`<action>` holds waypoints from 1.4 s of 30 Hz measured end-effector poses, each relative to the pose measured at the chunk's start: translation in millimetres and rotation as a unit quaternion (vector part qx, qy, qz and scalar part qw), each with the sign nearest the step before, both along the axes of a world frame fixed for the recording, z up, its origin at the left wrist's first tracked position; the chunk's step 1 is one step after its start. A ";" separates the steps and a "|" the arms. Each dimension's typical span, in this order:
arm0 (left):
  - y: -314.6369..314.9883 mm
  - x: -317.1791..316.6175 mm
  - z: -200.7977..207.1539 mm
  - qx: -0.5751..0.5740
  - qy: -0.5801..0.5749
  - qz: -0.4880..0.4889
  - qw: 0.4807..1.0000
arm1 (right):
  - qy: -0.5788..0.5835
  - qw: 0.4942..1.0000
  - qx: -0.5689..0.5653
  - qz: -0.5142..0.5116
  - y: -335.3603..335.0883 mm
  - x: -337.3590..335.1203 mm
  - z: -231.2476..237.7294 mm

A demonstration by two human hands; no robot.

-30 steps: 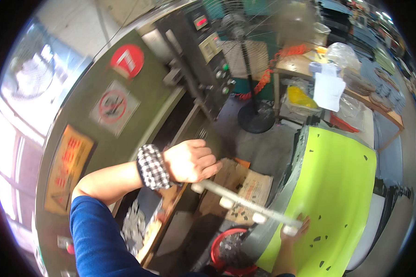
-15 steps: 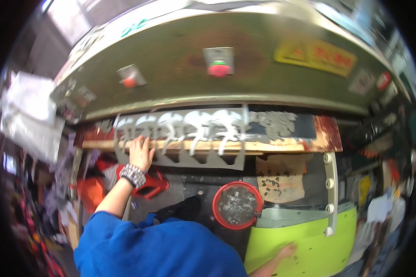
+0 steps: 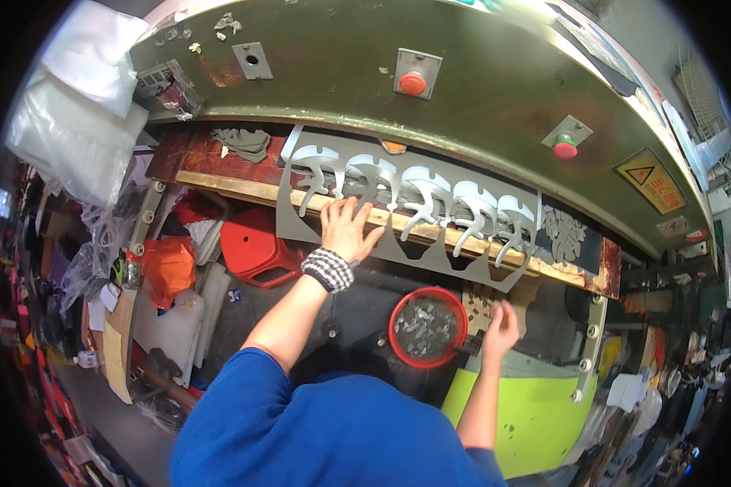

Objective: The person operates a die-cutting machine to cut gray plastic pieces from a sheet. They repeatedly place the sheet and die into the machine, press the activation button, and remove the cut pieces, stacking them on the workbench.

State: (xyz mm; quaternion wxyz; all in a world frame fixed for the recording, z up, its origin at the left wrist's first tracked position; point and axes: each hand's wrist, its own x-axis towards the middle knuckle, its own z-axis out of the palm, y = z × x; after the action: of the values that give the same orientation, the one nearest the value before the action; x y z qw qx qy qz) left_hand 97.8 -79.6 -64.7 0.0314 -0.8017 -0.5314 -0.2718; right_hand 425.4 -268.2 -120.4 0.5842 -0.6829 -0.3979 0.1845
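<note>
Left hand [image 3: 349, 231] palm down on a grey sheet [image 3: 297, 221], fingers spread; grip wide, flat against the surface rather than closed around it. Checked wristband [image 3: 327, 270] on the same arm. Sheet lies slantwise across the wooden front edge of the table [image 3: 244, 188], its near strip overhanging. Five curved pale shapes [image 3: 427, 187] in a row along it; cannot tell whether openings or pieces.

Right hand [image 3: 502, 329] just below the sheet's right near corner, fingers bent; cannot tell whether that grip holds anything.

Small grey pieces [image 3: 562, 234] heaped on the table, right of the sheet; darker pieces [image 3: 248, 144] at left. On the floor, red bucket [image 3: 418, 363] with grey scraps [image 3: 425, 326], red stool [image 3: 256, 243] farther left. Yellow-green sheet [image 3: 544, 414] lower right. Green machine [image 3: 325, 65] behind the table.
</note>
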 end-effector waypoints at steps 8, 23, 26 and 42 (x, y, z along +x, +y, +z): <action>-52.3 -40.5 2.5 -0.064 0.020 -0.057 0.996 | -0.029 0.997 0.065 -0.008 90.7 -146.1 55.6; 23.3 -92.7 48.8 -0.200 -0.173 -0.050 0.963 | -0.300 0.939 -0.035 0.166 202.6 -228.1 77.1; 29.9 -96.8 53.7 -0.277 -0.106 -0.028 0.954 | -0.162 0.969 -0.057 0.177 186.0 -217.0 82.3; 71.8 -37.1 39.4 -0.206 -0.018 0.018 0.978 | 0.530 0.826 0.102 0.163 164.1 -169.1 117.9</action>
State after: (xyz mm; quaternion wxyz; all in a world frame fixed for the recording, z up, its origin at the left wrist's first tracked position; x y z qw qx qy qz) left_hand 60.7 -7.8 -25.3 -0.1393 -0.7765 -0.5906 -0.1699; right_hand 256.4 -104.1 -2.5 0.7329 -0.3416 -0.1493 0.5691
